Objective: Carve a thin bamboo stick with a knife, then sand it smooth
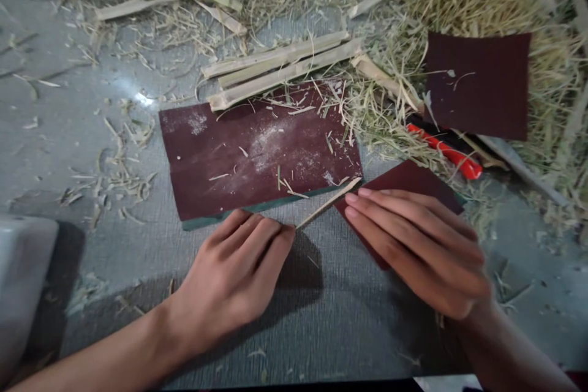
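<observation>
Between the thumb and fingers of my left hand (243,263) is one end of a thin bamboo stick (328,203), slanting up to the right. My right hand (413,239) has its fingers close together over a folded dark red sheet of sandpaper (408,180), gripping it near the stick's far end. The thumb of that hand is hidden underneath. Just beyond both hands lies a larger sandpaper sheet (211,159) with a green backing edge, dusted with pale powder and shavings.
Split bamboo pieces (285,70) rest across the large sheet's far edge. At the right, a red and black tool (445,150) lies partly under another sandpaper square (478,86). Shavings (482,0) pile at the back right. A white object (27,282) stands at the left edge.
</observation>
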Available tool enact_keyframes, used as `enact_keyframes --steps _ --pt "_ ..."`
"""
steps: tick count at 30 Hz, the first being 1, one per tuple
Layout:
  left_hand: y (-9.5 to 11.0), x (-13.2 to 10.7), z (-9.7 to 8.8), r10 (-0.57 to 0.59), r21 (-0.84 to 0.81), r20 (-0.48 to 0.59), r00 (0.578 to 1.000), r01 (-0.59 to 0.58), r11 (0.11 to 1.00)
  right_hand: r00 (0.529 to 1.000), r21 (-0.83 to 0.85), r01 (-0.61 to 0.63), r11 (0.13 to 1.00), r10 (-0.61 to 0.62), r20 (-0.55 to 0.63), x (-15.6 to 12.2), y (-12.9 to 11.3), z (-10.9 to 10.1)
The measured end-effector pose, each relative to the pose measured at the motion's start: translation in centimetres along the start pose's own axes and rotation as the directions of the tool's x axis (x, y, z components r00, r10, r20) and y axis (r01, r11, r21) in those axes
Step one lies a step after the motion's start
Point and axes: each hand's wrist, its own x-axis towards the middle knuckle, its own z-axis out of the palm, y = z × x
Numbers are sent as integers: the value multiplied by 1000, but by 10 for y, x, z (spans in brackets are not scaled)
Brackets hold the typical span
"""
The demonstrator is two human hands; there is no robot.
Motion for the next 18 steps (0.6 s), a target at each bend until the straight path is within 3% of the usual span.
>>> enact_keyframes --steps 5,12,18 --pt "0 -1 2 -23 0 41 999 23 1000 1000 -19 11 1000 -10 24 2 -7 0" --pt "-2 1 2 8 33 15 1000 -8 999 1000 -19 21 1000 -21 19 -7 5 3" --pt "-2 -1 -3 53 92 -71 996 -47 995 997 293 -29 956 7 79 -8 6 5"
